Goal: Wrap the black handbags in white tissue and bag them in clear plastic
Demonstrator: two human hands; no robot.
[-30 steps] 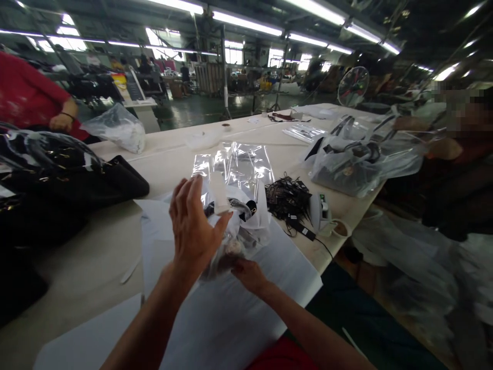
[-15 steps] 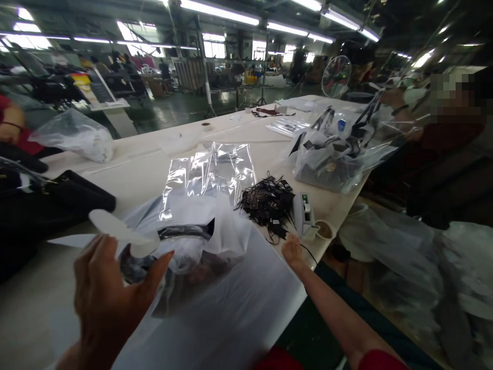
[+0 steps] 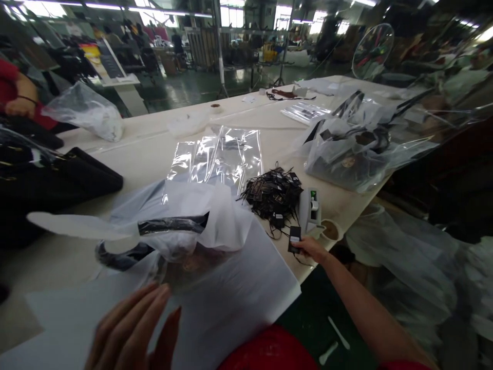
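Note:
Between the fingers of my right hand (image 3: 313,248) is a black hang tag (image 3: 295,239) with a small white label and a dark cord, held over the table's near right edge. Just beyond it lies a heap of black hang tags (image 3: 273,198). My left hand (image 3: 134,331), fingers apart and empty, hovers low over white sheet paper (image 3: 231,298). In front of that hand rests a bag partly wrapped in white tissue and clear film, its dark wrapped handles (image 3: 173,224) showing; the paper hides most of its body.
A tape dispenser (image 3: 309,210) and a tape roll (image 3: 330,230) sit near the right edge. Clear plastic sleeves (image 3: 219,154) lie mid-table. A plastic-covered handbag (image 3: 350,154) stands at right, black handbags (image 3: 77,177) at left. A person's hand (image 3: 23,107) shows far left.
My right hand has lifted a hang tag from the heap's edge. My left hand has moved down and away from the bag's handles. The view has tilted down and turned left.

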